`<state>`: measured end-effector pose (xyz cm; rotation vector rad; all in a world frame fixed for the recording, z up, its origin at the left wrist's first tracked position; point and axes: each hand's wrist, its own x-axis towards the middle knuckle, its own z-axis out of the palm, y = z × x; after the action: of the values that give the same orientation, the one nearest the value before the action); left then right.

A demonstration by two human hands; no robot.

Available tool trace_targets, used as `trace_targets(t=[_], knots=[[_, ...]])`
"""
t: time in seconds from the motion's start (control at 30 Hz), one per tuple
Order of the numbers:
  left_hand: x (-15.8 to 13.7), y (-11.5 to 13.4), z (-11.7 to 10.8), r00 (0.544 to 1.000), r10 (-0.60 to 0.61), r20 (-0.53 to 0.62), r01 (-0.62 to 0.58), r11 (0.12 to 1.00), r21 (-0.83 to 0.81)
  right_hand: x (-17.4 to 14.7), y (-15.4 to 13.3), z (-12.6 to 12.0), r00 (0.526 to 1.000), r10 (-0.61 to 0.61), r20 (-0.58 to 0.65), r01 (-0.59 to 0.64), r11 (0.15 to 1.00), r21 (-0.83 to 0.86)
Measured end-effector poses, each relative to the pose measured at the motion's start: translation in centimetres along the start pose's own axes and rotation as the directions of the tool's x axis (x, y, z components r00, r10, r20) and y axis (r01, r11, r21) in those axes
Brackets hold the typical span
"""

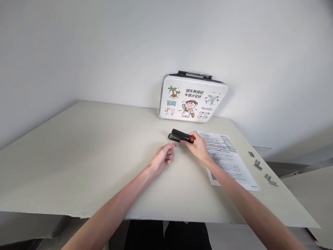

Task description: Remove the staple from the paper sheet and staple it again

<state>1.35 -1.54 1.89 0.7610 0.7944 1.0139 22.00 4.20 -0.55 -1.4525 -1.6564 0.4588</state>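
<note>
My right hand (197, 145) is wrapped around the rear of a black stapler (179, 134) with an orange part at its back end. The stapler is held a little above the table, its front pointing left, with a gap between its upper arm and its base. Just below the stapler's front is my left hand (163, 157), fingers curled and thumb and index finger brought together. Whether those fingertips touch the stapler or pinch something small, I cannot tell. A printed sheet of paper (226, 163) lies flat on the table, partly under my right forearm.
Several strips of staples (257, 166) lie near the right edge of the pale table (78, 156). At the back, a white case (192, 100) with cartoon prints and a black handle leans against the wall. My legs in black show below the front edge.
</note>
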Motion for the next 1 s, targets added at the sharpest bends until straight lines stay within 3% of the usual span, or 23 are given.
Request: trace_targets(t=[0.17, 0.3, 0.37, 0.43, 0.5, 0.57, 0.8, 0.93, 1.0], knots=[[0.5, -0.2, -1.1, 0.996, -0.076, -0.037, 0.066, 0.972, -0.226, 5.3, -1.6, 6.0, 0.983, -0.053, 0.175, 0.047, 0.998, 0.036], [0.8, -0.3, -1.7, 0.993, -0.041, -0.113, 0.002, 0.944, -0.329, 6.1, -3.6, 6.9, 0.963, -0.153, 0.222, 0.157, 0.988, -0.001], [0.8, -0.4, -1.6, 0.990, -0.028, -0.138, -0.021, 0.938, -0.345, 4.6, -4.6, 5.6, 0.948, -0.275, 0.161, 0.282, 0.959, -0.020], [0.8, -0.5, -1.3, 0.992, -0.017, -0.126, -0.027, 0.940, -0.340, 2.1, -5.4, 3.8, 0.903, -0.417, 0.103, 0.422, 0.906, -0.029], [0.7, -0.7, -1.1, 0.996, -0.004, -0.083, -0.022, 0.951, -0.308, -0.8, -5.9, 2.4, 0.844, -0.505, 0.180, 0.517, 0.856, -0.025], [0.6, -0.9, -0.8, 0.999, -0.006, -0.043, -0.005, 0.971, -0.239, -3.4, -5.9, 1.7, 0.821, -0.514, 0.247, 0.542, 0.839, -0.054], [0.1, -1.3, 0.0, 0.982, -0.095, 0.165, 0.114, 0.987, -0.110, -7.3, -5.3, -0.2, 0.866, -0.466, 0.183, 0.485, 0.872, -0.072], [-0.5, -1.1, 1.1, 0.978, 0.012, 0.208, -0.044, 0.988, 0.150, -9.2, -3.5, -5.5, 0.894, -0.433, 0.117, 0.445, 0.888, -0.114], [-1.1, -1.0, 1.8, 0.963, 0.079, 0.259, -0.173, 0.914, 0.366, -10.5, -1.3, -9.4, 0.914, -0.399, 0.068, 0.405, 0.895, -0.189]])
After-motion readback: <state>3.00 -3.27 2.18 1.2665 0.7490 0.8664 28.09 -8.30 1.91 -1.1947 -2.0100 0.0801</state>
